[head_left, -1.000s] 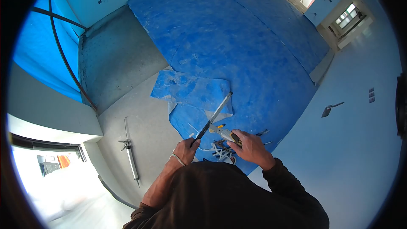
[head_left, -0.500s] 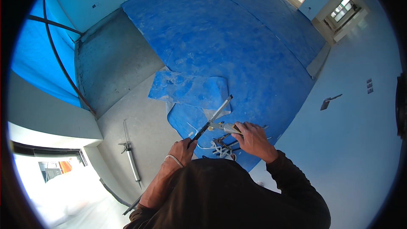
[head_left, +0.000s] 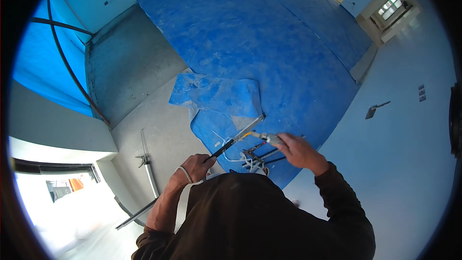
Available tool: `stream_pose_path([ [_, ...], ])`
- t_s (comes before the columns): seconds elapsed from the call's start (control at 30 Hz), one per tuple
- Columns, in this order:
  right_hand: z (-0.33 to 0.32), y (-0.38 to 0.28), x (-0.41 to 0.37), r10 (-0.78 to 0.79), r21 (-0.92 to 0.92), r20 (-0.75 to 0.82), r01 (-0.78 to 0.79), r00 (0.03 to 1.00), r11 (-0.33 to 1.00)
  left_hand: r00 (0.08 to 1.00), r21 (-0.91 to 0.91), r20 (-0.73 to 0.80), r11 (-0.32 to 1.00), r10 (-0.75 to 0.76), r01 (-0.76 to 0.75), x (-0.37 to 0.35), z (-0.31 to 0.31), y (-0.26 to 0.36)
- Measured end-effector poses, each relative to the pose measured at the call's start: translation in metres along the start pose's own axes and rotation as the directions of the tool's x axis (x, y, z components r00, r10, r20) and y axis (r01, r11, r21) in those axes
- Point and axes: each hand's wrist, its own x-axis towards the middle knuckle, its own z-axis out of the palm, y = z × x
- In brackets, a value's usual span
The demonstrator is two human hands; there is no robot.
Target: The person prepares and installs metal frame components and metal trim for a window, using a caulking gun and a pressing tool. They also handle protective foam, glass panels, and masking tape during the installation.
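In the head view my left hand [head_left: 196, 167] is closed around a long, thin strip [head_left: 224, 148], black near the hand and silver towards its far end. The strip slants up to the right over the blue sheeting and also sticks out behind my left forearm. My right hand [head_left: 302, 153] grips a hand tool [head_left: 273, 138] with a grey handle and a yellow part at its head, too small to name exactly. The tool's head overlaps the strip's middle. Below it lie white cord [head_left: 252, 162] and several dark tools [head_left: 269, 155].
A caulking gun [head_left: 150, 175] lies on the grey floor [head_left: 161, 135] at my left. Blue sheeting [head_left: 288, 77] covers much of the floor, with a loose folded piece [head_left: 216, 94] on it. A pale wall [head_left: 385, 154] runs along the right; a bright window opening [head_left: 57, 192] is lower left.
My left hand and the strip have shifted left and slightly down, and more of the strip's rear end shows. My right hand has moved right, and the tool has turned in it.
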Motion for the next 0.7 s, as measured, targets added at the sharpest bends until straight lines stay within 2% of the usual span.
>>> stream_pose_path([
  [0.03,0.002,-0.006,0.001,0.003,0.003,0.004,-0.003,1.0,1.0,1.0,-0.002,0.004,1.0,-0.005,0.005,0.0,0.001,0.0],
  [0.1,0.006,-0.016,0.004,0.009,-0.04,0.197,-0.002,0.98,0.999,0.986,0.141,0.002,0.976,0.167,-0.166,-0.003,-0.002,0.002],
  [0.13,0.01,-0.018,0.003,0.01,-0.034,0.201,-0.003,0.98,0.999,0.989,0.208,0.034,0.967,0.144,-0.148,-0.007,-0.009,0.015],
  [0.2,0.014,-0.019,0.002,-0.038,-0.123,0.196,0.063,0.98,0.99,0.987,0.242,0.027,0.956,0.161,-0.163,-0.008,-0.009,0.016],
  [0.27,0.018,-0.019,0.003,-0.044,-0.129,0.178,0.068,0.983,0.989,0.983,0.282,0.02,0.942,0.182,-0.18,-0.008,-0.01,0.017],
  [0.33,0.019,-0.019,0.005,-0.051,-0.135,0.16,0.073,0.986,0.988,0.978,0.394,0.127,0.897,0.165,-0.203,-0.007,-0.011,0.018],
  [0.37,0.019,-0.02,0.006,-0.046,-0.149,0.149,0.069,0.988,0.987,0.978,0.395,0.127,0.896,0.165,-0.202,-0.007,-0.011,0.02],
  [0.43,0.018,-0.02,0.007,-0.041,-0.16,0.138,0.063,0.99,0.985,0.991,0.33,0.127,0.941,0.04,-0.081,-0.008,-0.011,0.025],
  [0.47,0.018,-0.02,0.007,-0.034,-0.174,0.148,0.06,0.988,0.983,0.991,0.331,0.127,0.94,0.041,-0.081,-0.009,-0.01,0.024],
  [0.53,0.017,-0.019,0.007,-0.026,-0.191,0.158,0.056,0.987,0.98,0.984,0.366,0.102,0.914,0.144,-0.172,-0.009,-0.008,0.021],
  [0.7,0.016,-0.021,0.006,-0.007,-0.222,0.145,0.039,0.989,0.974,0.992,0.343,0.084,0.932,0.093,-0.117,-0.009,-0.004,0.021],
])
